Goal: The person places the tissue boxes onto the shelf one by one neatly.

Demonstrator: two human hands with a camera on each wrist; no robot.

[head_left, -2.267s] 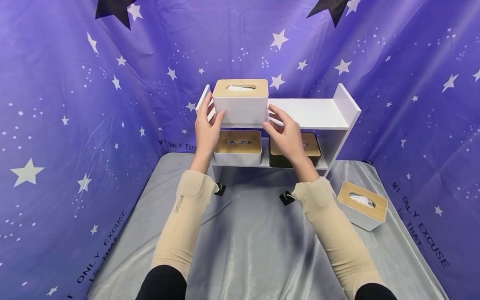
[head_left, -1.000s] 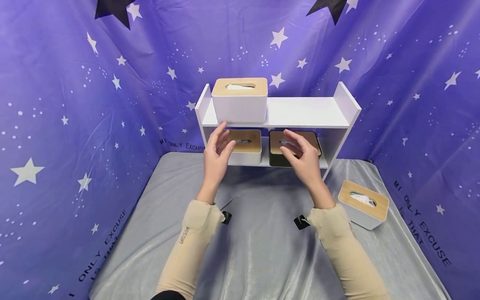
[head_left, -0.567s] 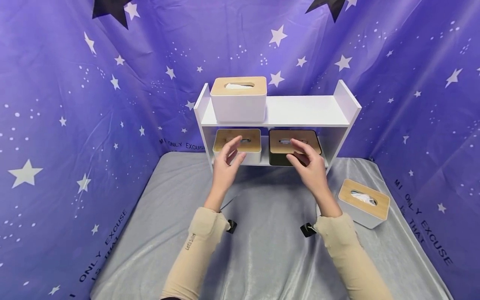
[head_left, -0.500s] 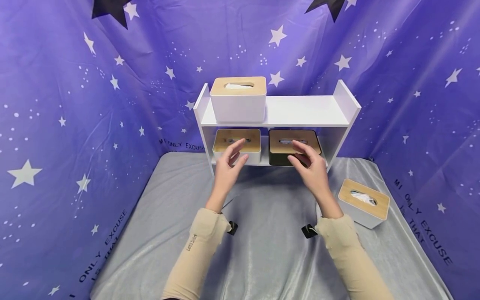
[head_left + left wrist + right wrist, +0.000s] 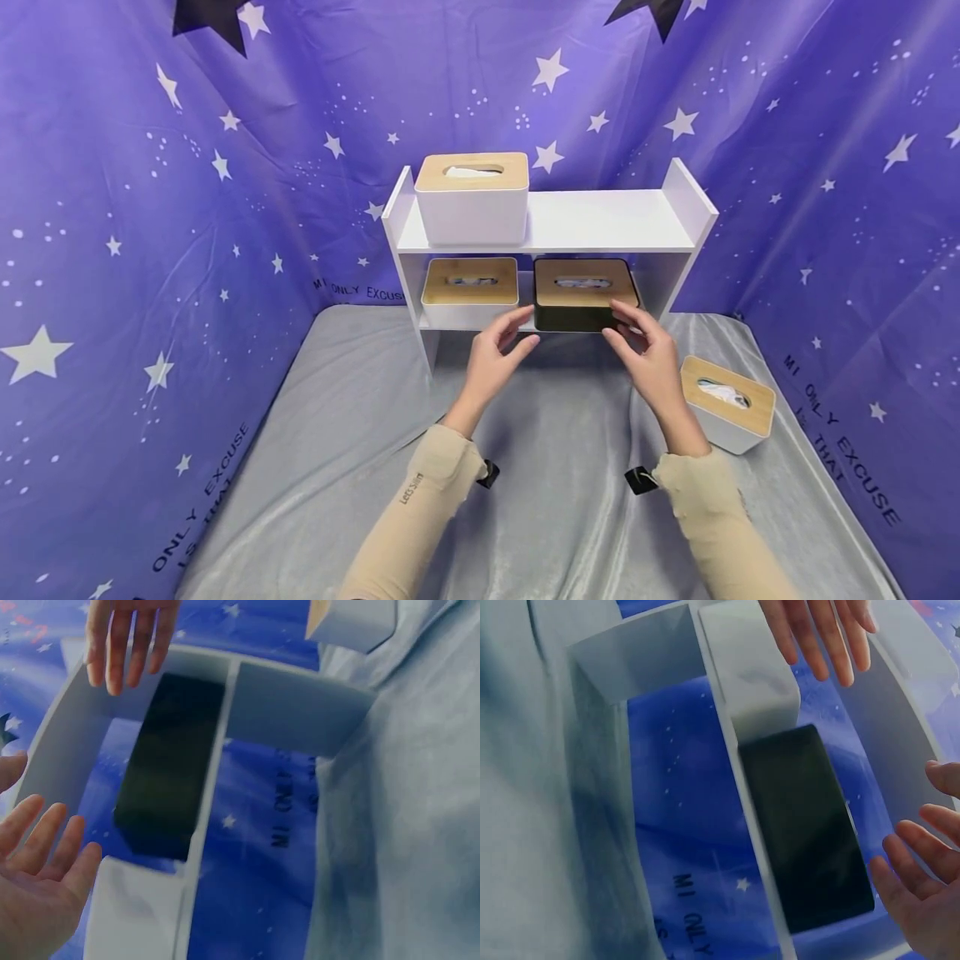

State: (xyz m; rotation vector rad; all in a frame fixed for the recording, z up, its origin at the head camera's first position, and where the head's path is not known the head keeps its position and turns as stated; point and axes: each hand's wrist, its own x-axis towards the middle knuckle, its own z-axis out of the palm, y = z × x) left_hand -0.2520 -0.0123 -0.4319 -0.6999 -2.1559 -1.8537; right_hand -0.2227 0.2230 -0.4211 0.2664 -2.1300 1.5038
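Note:
A dark green tissue box with a wooden lid stands on the lower shelf, right of a white tissue box. My left hand is in front of the dark box's left end, fingers loosely bent and holding nothing. At its right end hovers my right hand, thumb and fingers spread apart. Both wrist views show the dark tissue box between the two hands, with a gap at my left fingers and at my right fingers. On the upper shelf's left end sits a taller white tissue box.
The white two-tier shelf has raised side panels. Another white tissue box with a wooden lid lies angled on the grey cloth, right of the shelf. A purple star-patterned curtain surrounds the area on three sides.
Both hands have let go of the upper white tissue box, which stays on the top shelf. They have come down and moved right to either side of the dark green tissue box.

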